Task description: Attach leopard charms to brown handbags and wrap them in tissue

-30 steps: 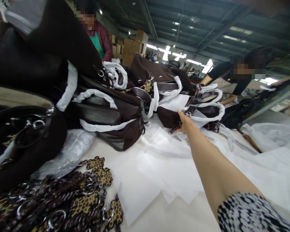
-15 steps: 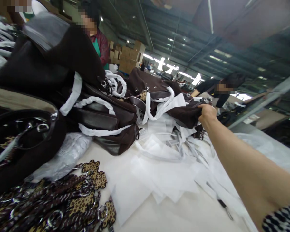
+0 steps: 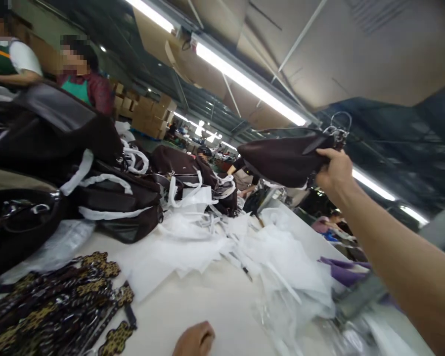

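Note:
Raised at the right, my right hand point(image 3: 335, 170) grips a dark brown bag point(image 3: 282, 155) by its end, with metal rings beside the fingers. The bag hangs above the table point(image 3: 215, 301), clear of the other bags. My left hand point(image 3: 195, 340) shows at the bottom edge, low over the table, its fingers curled; whether it holds anything is hidden. To its left lies a heap of braided straps with leopard-print tags point(image 3: 104, 267). White sheets point(image 3: 170, 252) are spread across the middle of the table.
Brown bags with white-wrapped handles point(image 3: 114, 198) are piled at the left and back. Clear plastic point(image 3: 282, 296) and a metal post point(image 3: 367, 291) are at the right. Two people point(image 3: 83, 81) stand beyond the pile. A lamp point(image 3: 248, 81) hangs overhead.
My right hand has lifted the brown bag up off the pile. My left hand has come into view at the bottom. The view has turned to the right.

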Tool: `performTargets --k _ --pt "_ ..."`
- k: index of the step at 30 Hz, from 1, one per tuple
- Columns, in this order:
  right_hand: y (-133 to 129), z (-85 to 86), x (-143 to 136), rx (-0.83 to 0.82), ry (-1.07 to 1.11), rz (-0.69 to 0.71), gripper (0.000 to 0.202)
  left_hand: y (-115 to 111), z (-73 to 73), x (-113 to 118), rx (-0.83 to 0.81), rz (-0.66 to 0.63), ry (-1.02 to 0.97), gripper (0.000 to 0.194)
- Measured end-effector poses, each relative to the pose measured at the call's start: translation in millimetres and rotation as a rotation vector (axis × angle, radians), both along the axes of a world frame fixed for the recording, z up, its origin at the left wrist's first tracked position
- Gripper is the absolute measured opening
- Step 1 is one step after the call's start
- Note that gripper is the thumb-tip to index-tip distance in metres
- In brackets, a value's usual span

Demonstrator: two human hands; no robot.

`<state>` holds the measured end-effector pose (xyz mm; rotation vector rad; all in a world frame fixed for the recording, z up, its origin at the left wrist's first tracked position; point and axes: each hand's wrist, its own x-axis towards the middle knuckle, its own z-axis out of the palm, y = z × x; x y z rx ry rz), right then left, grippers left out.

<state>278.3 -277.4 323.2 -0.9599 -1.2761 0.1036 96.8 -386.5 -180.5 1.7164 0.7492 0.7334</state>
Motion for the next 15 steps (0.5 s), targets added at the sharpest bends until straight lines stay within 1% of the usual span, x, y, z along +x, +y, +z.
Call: performTargets --k 1,2,3,4,5,6,8,10,12,14,15 --pt "-31 -3.6 -3 0.013 0.015 0.024 0.042 -5 -0.9 -1 0.001 0.034 0.027 0.014" --pt "-60 -11.3 -6 0.012 0.034 0.055 0.044 -12 -0.9 -4 0.004 0.072 0.046 0.015" --pt "-87 -22.8 -9 -0.001 0.054 0.085 0.046 -21 0.6 -9 0.001 0.098 0.053 0.016" --pt "-113 -38.0 -11 -0.021 0.076 0.106 0.048 -34 4.1 -16 -0.007 0.114 0.047 0.017" --pt "-137 -56.8 -13 -0.051 0.096 0.117 0.048 -49 10.0 -25 -0.021 0.111 0.025 0.017" --pt "-160 -79.1 -15 -0.100 0.110 0.120 0.047 -67 18.2 -36 -0.044 0.089 -0.007 0.017" --pt "-203 -133.5 -19 -0.242 0.145 0.131 0.043 -110 40.1 -60 -0.103 0.019 -0.068 0.019" --pt "-243 -198.4 -24 -0.405 0.215 0.165 0.037 -157 64.8 -86 -0.173 -0.062 -0.101 0.020" --pt "-282 -267.6 -31 -0.561 0.321 0.217 0.032 -200 86.4 -108 -0.264 -0.133 -0.095 0.020" --pt "-317 -331.6 -42 -0.732 0.408 0.311 0.034 -233 101.1 -125 -0.346 -0.200 -0.098 0.019" --pt "-332 -358.6 -48 -0.818 0.425 0.368 0.039 -245 105.5 -130 -0.371 -0.225 -0.104 0.019"
